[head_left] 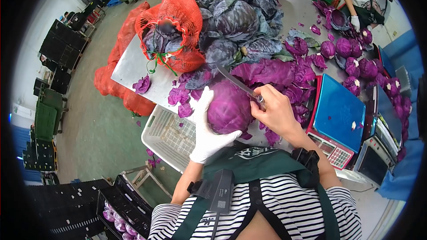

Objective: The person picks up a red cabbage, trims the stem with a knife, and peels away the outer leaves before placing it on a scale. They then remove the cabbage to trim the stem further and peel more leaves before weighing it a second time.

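Note:
A round red cabbage (229, 106) with shiny purple leaves sits in front of me at the near edge of the metal table (129, 69). My left hand (205, 129), in a white glove, cups its left and lower side with the thumb and fingers spread around it. Bare and closed, my right hand (275, 109) grips a knife (235, 80) by its handle. The blade points up and left across the top of the cabbage. Loose purple leaves (267, 72) lie just beyond and to the right.
Untrimmed cabbages (235, 18) are piled behind, beside a red mesh sack (187, 26). A white basket (167, 129) stands at lower left. To the right are a blue-topped scale (340, 113) and trimmed cabbages (351, 46). Another person's gloved hand (355, 23) is at upper right.

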`<state>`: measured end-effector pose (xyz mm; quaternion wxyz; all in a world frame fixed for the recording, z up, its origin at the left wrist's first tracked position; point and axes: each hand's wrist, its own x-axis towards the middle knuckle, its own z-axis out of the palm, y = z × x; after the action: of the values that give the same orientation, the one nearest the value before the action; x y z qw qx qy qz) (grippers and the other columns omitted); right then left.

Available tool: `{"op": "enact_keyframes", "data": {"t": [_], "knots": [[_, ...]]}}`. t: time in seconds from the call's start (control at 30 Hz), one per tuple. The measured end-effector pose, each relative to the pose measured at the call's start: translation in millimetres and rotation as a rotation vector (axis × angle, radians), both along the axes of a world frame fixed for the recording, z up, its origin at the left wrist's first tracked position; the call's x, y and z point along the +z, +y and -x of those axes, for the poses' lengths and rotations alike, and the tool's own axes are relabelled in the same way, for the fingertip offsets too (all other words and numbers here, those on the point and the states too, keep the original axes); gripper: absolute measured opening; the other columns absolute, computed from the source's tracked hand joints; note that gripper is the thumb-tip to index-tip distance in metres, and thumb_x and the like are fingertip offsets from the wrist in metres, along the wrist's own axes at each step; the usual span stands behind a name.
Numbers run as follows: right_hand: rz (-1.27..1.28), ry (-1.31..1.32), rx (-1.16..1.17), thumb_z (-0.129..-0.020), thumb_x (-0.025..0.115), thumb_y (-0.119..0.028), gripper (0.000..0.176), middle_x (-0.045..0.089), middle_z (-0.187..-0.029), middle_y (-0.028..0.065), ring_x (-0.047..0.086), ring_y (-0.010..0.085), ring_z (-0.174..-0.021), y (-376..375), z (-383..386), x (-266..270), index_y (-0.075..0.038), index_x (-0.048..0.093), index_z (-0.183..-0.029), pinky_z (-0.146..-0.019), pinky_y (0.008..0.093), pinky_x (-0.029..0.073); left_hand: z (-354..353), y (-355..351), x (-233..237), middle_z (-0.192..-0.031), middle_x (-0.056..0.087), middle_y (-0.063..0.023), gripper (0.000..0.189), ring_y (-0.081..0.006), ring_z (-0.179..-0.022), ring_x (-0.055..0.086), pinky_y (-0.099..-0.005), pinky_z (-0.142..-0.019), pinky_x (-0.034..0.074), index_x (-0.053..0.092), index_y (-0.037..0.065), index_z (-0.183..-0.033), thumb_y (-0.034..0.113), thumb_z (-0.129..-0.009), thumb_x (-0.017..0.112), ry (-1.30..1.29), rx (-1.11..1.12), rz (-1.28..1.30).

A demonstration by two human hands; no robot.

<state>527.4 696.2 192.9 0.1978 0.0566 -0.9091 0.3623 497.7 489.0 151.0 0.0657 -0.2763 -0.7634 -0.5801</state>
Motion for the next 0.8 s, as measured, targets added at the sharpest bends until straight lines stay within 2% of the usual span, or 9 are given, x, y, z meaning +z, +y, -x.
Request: {"op": "enact_keyframes", "data": {"t": [0.07, 0.2, 0.27, 0.37, 0.47, 0.5, 0.6, 0.7, 0.8], "knots": [[0.003, 0.04, -0.017, -0.075, 0.067, -0.008, 0.02, 0.06, -0.082, 0.0122, 0.062, 0.0239, -0.061, 1.8, 5.9, -8.5, -0.003, 0.057, -0.092, -0.054, 0.0321, 0.049, -1.0, -1.0, 0.3, -0.148, 0.027, -0.018, 0.109, -0.0323, -0.135, 0.031, -0.0458, -0.111, 0.025, 0.031, 0.007, -0.142, 0.033, -0.054, 0.089, 0.001, 0.01, 0.005], [0.402, -0.098, -0.248, -0.075, 0.067, -0.007, 0.015, 0.053, -0.059, 0.0047, 0.047, 0.0056, -0.055, 29.6, 11.4, -30.3, 0.0, 0.056, -0.083, -0.052, 0.0259, 0.043, -7.7, 3.8, 20.3, -0.146, 0.029, -0.0132, 0.111, -0.0293, -0.134, 0.032, -0.0452, -0.111, 0.026, 0.027, 0.009, -0.144, 0.028, -0.054, 0.089, -0.333, 0.022, -0.347], [0.308, -0.085, -0.28, -0.075, 0.067, -0.007, 0.015, 0.053, -0.06, 0.0052, 0.048, 0.0069, -0.054, 36.1, 8.6, -39.3, 0.0, 0.056, -0.082, -0.051, 0.0263, 0.042, -6.0, 4.2, 25.8, -0.145, 0.03, -0.0099, 0.113, -0.0264, -0.134, 0.031, -0.0415, -0.111, 0.027, 0.024, 0.009, -0.145, 0.027, -0.055, 0.089, -0.554, 0.012, -0.65], [0.254, -0.078, -0.335, -0.076, 0.065, -0.006, 0.013, 0.052, -0.059, 0.0071, 0.048, 0.0096, -0.052, 37.5, 7.5, -53.4, 0.001, 0.055, -0.082, -0.05, 0.0284, 0.042, -0.3, -4.4, 12.7, -0.145, 0.029, -0.0101, 0.113, -0.0247, -0.134, 0.031, -0.0389, -0.111, 0.025, 0.024, 0.009, -0.145, 0.037, -0.056, 0.087, -0.483, 0.061, -0.583], [0.098, -0.046, -0.385, -0.076, 0.065, -0.006, 0.017, 0.058, -0.069, 0.0129, 0.058, 0.0208, -0.059, 64.3, 13.6, -72.4, 0.001, 0.054, -0.086, -0.057, 0.0356, 0.046, -4.2, -4.7, 17.1, -0.146, 0.027, -0.0116, 0.12, -0.0256, -0.137, 0.026, -0.04, -0.113, 0.022, 0.021, 0.007, -0.146, 0.043, -0.054, 0.088, -0.552, 0.052, -0.716], [0.024, 0.04, -0.334, -0.076, 0.067, -0.008, 0.025, 0.06, -0.087, 0.014, 0.06, 0.0269, -0.063, 69.9, 13.6, -76.1, 0.001, 0.057, -0.096, -0.06, 0.038, 0.047, -2.1, -7.6, 17.3, -0.146, 0.027, -0.0116, 0.12, -0.0256, -0.137, 0.026, -0.04, -0.113, 0.022, 0.021, 0.007, -0.146, 0.043, -0.054, 0.088, -0.544, 0.062, -0.721], [0.091, 0.097, -0.214, -0.076, 0.07, -0.008, 0.041, 0.059, -0.102, 0.0105, 0.057, 0.0179, -0.06, 33.9, 5.5, -28.0, 0.0, 0.055, -0.113, -0.057, 0.0306, 0.046, 3.0, -11.5, 16.5, -0.147, 0.026, -0.0128, 0.124, -0.0264, -0.137, 0.027, -0.0408, -0.113, 0.023, 0.019, 0.005, -0.146, 0.045, -0.052, 0.088, -0.341, 0.067, -0.481], [0.824, -0.294, 0.211, -0.076, 0.075, -0.007, 0.061, 0.057, -0.107, 0.0036, 0.045, -0.0011, -0.063, 6.4, -7.3, -16.4, -0.002, 0.045, -0.129, -0.055, 0.0157, 0.038, 4.6, -3.6, 21.8, -0.147, 0.025, -0.0133, 0.124, -0.0275, -0.136, 0.028, -0.0413, -0.113, 0.025, 0.018, 0.004, -0.146, 0.041, -0.052, 0.09, -0.349, 0.036, -0.525], [0.92, -0.369, 0.223, -0.079, 0.073, -0.008, 0.052, 0.056, -0.099, 0.0014, 0.046, 0.0003, -0.067, -12.1, -8.1, -14.7, -0.001, 0.049, -0.125, -0.057, 0.016, 0.038, 2.3, 1.6, 21.6, -0.146, 0.027, -0.0129, 0.123, -0.0273, -0.135, 0.031, -0.0414, -0.111, 0.027, 0.018, 0.006, -0.146, 0.038, -0.052, 0.09, -0.408, -0.011, -0.604]]}}
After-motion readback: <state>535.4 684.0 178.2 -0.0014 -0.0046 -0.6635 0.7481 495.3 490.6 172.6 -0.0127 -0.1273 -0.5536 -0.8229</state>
